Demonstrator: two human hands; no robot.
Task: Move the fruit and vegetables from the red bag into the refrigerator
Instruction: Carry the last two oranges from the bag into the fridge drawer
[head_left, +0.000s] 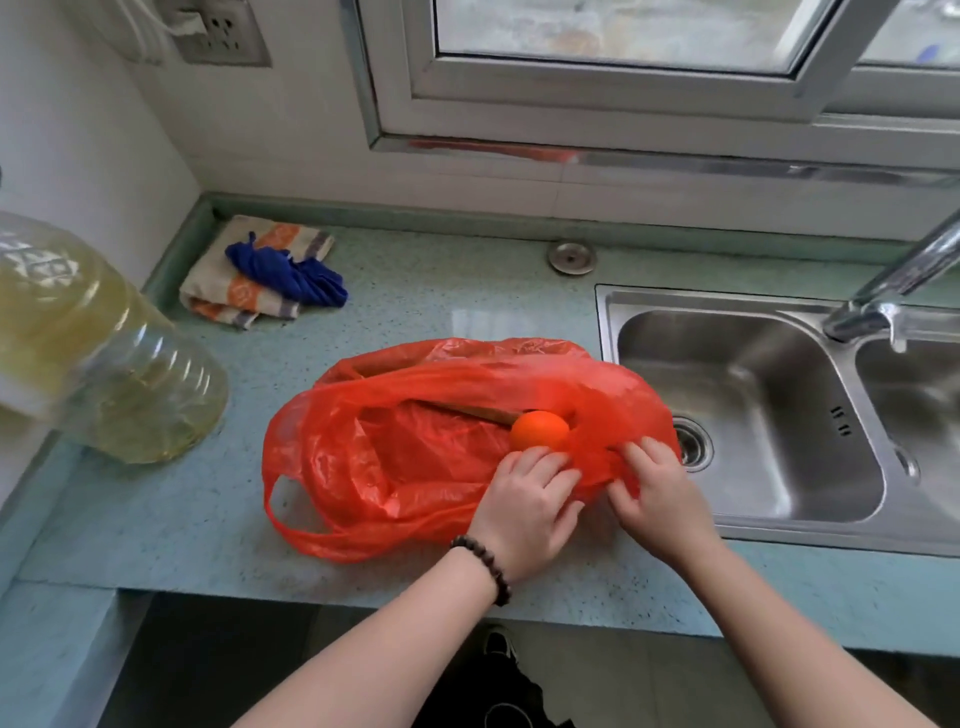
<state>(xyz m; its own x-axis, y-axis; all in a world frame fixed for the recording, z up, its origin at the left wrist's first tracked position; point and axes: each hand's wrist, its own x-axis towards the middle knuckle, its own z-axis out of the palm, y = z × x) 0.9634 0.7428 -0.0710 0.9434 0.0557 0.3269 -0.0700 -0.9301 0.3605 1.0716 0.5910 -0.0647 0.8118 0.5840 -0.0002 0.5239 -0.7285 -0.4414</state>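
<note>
both hands, left hand (524, 501) and right hand (657, 493), pinch the red bag (395, 457), long axis left-right, its mouth and an orange (539, 429) just beyond the fingertips.

Green countertop (426, 291), red bag (395, 457), folded cloths (260, 275), perhaps oil jug (104, 358)

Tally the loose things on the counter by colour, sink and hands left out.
Red: 1, the red bag
Orange: 1, the orange fruit in the bag's opening
Blue: 1, the blue cloth
Striped beige: 1, the towel
Clear yellowish: 1, the oil jug
Total: 5
</note>
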